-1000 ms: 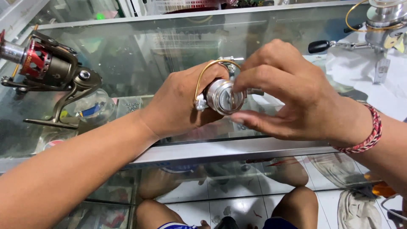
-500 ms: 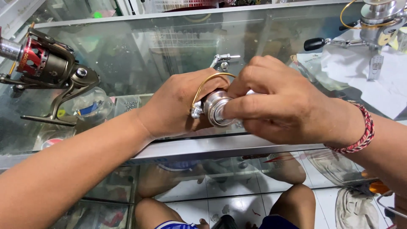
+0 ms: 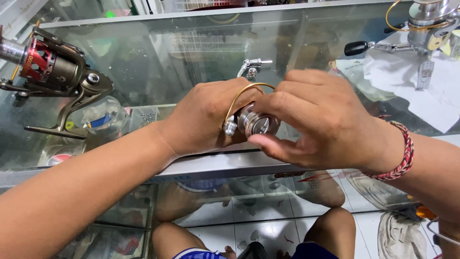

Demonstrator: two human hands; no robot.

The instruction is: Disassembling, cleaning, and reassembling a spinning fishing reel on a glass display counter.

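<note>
Both hands shifted; silver reel [image 3: 256, 123] spool faces the camera.

left of the grip, under the glass, lies a clear plastic packet [image 3: 98, 117] with blue and yellow contents, touching a small clear box [image 3: 143, 116] of grey bits on its right; below it a round red-and-white label [image 3: 58, 158].

Bare arms, red braided wristband [image 3: 401, 153]
</note>
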